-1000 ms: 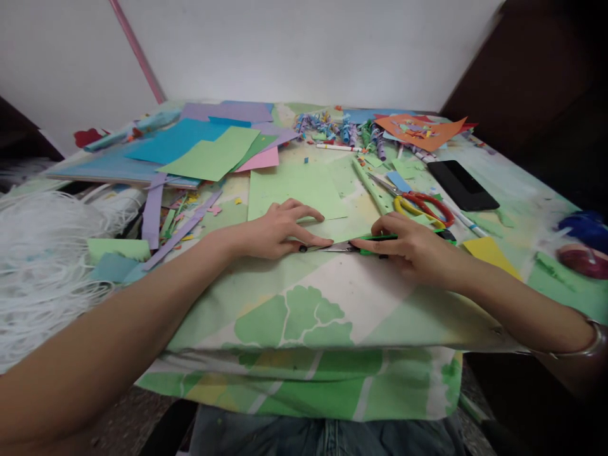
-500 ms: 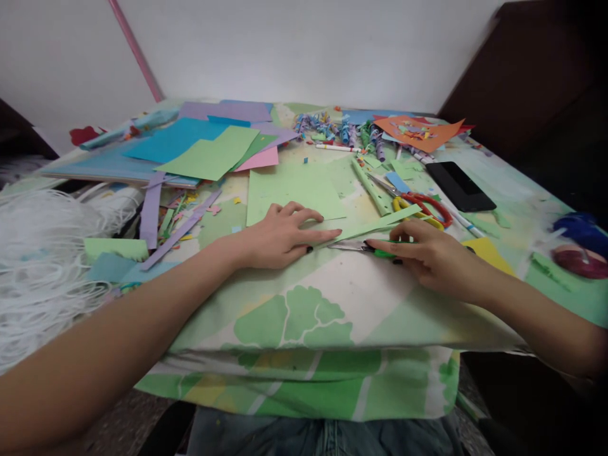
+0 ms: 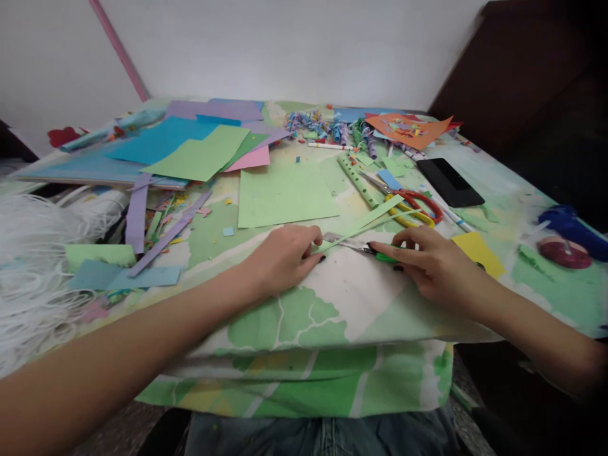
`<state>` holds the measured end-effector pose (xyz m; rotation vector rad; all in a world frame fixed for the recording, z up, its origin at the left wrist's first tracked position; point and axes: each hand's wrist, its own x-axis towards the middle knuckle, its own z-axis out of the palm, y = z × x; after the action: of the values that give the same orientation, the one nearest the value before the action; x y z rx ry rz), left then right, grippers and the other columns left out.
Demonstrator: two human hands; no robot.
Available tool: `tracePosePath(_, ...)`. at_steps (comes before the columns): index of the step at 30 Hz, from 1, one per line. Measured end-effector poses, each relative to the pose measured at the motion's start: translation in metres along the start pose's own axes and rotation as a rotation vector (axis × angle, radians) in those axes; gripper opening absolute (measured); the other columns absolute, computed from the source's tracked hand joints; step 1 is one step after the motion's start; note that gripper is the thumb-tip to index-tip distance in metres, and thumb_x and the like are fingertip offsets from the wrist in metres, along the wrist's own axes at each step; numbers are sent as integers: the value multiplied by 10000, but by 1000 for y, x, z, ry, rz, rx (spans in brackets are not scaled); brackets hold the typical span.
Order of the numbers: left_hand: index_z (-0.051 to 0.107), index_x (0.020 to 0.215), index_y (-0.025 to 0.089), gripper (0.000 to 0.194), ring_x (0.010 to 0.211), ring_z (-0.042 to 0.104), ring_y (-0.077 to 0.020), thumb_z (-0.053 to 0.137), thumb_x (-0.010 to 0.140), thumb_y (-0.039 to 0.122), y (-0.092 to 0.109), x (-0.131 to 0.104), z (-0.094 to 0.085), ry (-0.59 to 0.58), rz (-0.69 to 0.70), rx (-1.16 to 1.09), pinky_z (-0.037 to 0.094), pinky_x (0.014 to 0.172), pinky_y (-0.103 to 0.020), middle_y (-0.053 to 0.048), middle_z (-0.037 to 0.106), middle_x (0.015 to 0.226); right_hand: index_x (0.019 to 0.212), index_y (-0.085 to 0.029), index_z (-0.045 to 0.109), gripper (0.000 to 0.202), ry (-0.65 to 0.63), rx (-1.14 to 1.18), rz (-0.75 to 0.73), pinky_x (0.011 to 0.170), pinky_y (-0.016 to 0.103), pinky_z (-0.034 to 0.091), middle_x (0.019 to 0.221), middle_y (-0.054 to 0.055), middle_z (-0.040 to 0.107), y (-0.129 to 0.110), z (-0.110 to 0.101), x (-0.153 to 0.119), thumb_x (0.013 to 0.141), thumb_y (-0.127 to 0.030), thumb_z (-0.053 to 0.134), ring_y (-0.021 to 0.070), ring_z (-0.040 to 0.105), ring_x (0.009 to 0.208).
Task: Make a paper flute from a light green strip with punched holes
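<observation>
Left hand (image 3: 289,256) is pinching the left end of the pale green paper strips (image 3: 380,213) between thumb and index; can't tell if it's gripping both or just one. Right hand (image 3: 430,259) is grasping a green-handled cutter (image 3: 387,258), index finger lying along it, metal blade (image 3: 352,244) pointing left toward the left hand. Strips are sitting between the two hands, one wide and one narrow, running up and right from the left fingertips, crossing the blade near its tip, far ends reaching the scissors (image 3: 418,206) with red and yellow handles. Light green sheet (image 3: 285,197) is lying flat just beyond the left hand, not being touched. Dotted green strip (image 3: 357,180) is lying left of the scissors; black phone (image 3: 450,182) is resting to their right, white marker (image 3: 451,214) running between. Yellow paper (image 3: 479,253) is lying just beyond the right hand, partly hidden by it. Far side: orange paper (image 3: 415,130) is carrying small colored scraps, curled paper pieces (image 3: 311,122) are bunching to its left. Left side: blue sheet (image 3: 156,147) and other colored sheets are overlapping, purple strips (image 3: 137,215) are lying nearer, white cord (image 3: 35,272) is piling at the edge. Patterned tablecloth (image 3: 313,380) is hanging over the front.
</observation>
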<state>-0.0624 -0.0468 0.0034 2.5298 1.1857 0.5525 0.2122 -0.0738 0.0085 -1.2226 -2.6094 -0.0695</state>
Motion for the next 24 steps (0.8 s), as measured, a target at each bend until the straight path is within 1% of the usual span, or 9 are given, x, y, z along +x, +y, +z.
tracePosePath(3,602,966,152,181,578,514,-102,589,787,177,-10,3,-11,-80,50,-122,382,584,-225,19,592,653,1244,-226,590,465,-6,17,-11,716,371,459,1002,129,560,0,0,-3,840,-96,401,228,519,847)
tracePosePath(7,678,1022,199,240,695,551,-104,604,795,214,-28,7,-26,-201,197,-168,409,612,-215,-45,619,902,1241,-221,593,481,-2,17,-46,742,381,456,991,128,560,-1,0,-5,822,-76,407,233,523,864)
tracePosePath(9,680,1060,221,269,676,543,-94,592,806,208,-34,8,-30,-263,207,-224,403,582,-199,-36,620,879,1232,-236,600,488,3,16,-47,753,386,456,990,123,565,-1,0,-5,814,-72,407,239,529,873)
tracePosePath(12,642,1148,243,350,658,528,-88,591,806,191,-39,9,-32,-298,203,-288,396,563,-183,-23,618,830,1226,-251,603,506,5,15,-48,742,383,460,979,115,565,-1,1,-4,800,-64,403,237,527,865)
tracePosePath(14,627,1175,261,379,680,533,-87,580,809,173,-41,10,-33,-330,216,-323,403,577,-183,-32,616,885,1223,-239,607,522,3,7,-48,734,382,460,976,119,559,-2,0,-4,784,-49,399,234,518,860)
tracePosePath(15,647,1147,264,357,697,539,-88,568,814,165,-41,10,-33,-344,223,-337,410,590,-185,-38,612,914,1224,-233,607,530,0,3,-44,733,382,459,978,121,557,-2,0,-4,776,-43,399,234,515,859)
tracePosePath(19,732,966,250,247,719,553,-90,551,820,167,-43,11,-32,-320,223,-328,420,610,-195,-43,603,918,1245,-219,593,560,-20,-3,-40,752,391,454,988,127,551,-4,-1,-4,754,-22,408,242,510,879)
tracePosePath(22,734,958,230,233,673,542,-85,561,813,176,-43,13,-29,-272,199,-333,402,568,-190,-41,625,862,1223,-201,612,547,-11,-12,-51,737,392,452,971,135,548,-5,-1,-4,752,-17,405,241,507,864)
tracePosePath(24,737,942,210,220,644,532,-80,572,801,174,-43,14,-27,-246,183,-345,392,548,-189,-44,632,845,1209,-211,622,536,-3,-15,-51,723,383,454,960,130,553,-4,0,-3,760,-20,400,232,510,848)
